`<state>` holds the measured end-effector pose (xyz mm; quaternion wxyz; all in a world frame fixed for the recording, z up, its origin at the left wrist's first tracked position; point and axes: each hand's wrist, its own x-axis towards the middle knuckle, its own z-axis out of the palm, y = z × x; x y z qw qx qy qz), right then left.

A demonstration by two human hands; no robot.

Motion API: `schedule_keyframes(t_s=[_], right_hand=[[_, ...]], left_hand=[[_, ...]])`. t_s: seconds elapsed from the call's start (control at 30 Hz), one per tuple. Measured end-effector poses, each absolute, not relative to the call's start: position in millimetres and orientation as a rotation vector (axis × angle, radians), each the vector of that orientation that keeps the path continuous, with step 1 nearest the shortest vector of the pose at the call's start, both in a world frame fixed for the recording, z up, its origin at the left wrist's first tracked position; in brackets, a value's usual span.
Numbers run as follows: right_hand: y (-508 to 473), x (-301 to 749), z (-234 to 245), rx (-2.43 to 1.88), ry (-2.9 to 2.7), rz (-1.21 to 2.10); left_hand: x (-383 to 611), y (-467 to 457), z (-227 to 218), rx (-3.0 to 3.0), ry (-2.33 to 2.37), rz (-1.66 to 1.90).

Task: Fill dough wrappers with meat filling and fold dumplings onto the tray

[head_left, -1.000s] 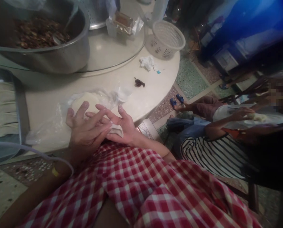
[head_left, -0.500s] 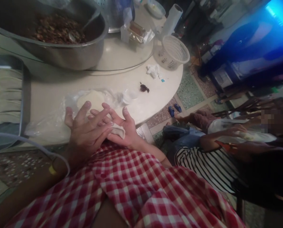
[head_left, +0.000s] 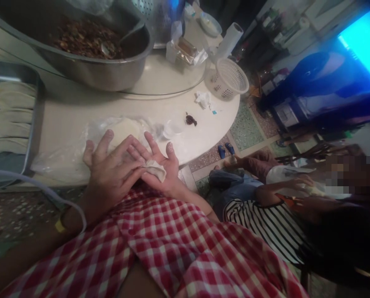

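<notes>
A pale half-moon dumpling [head_left: 155,169] lies across the upturned palm of my right hand [head_left: 164,178], whose thumb and a finger are spread out. From the left, my left hand [head_left: 110,169] reaches over with its back to me. Its thumb side presses the dumpling's left end, while its outer fingers stick up and apart; the exact contact is partly hidden. Just beyond both hands, round dough wrappers [head_left: 123,131] rest on a crumpled clear plastic bag [head_left: 63,159].
Far left, a metal tray [head_left: 37,103] holds several dumplings. A large steel bowl [head_left: 110,76] contains dark chopped filling and a spoon. A white basket [head_left: 231,78], crumpled tissue [head_left: 203,99] and a dark scrap [head_left: 190,120] sit rightward. A person in a striped shirt [head_left: 262,219] is at right.
The dumpling's right end has tipped slightly downward in my right palm, and its left end shows more folded. My left fingers have shifted a little along it. The view has moved slightly.
</notes>
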<state>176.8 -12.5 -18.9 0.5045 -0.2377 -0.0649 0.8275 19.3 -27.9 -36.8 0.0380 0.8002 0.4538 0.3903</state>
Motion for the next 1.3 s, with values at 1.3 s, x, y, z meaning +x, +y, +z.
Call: schedule_keyframes(t_s=[1.3], right_hand=[[-10,173,-28,-0.531,-0.165,2.016]], left_hand=[[21,-29,-33,2.722,1.281,1.259]])
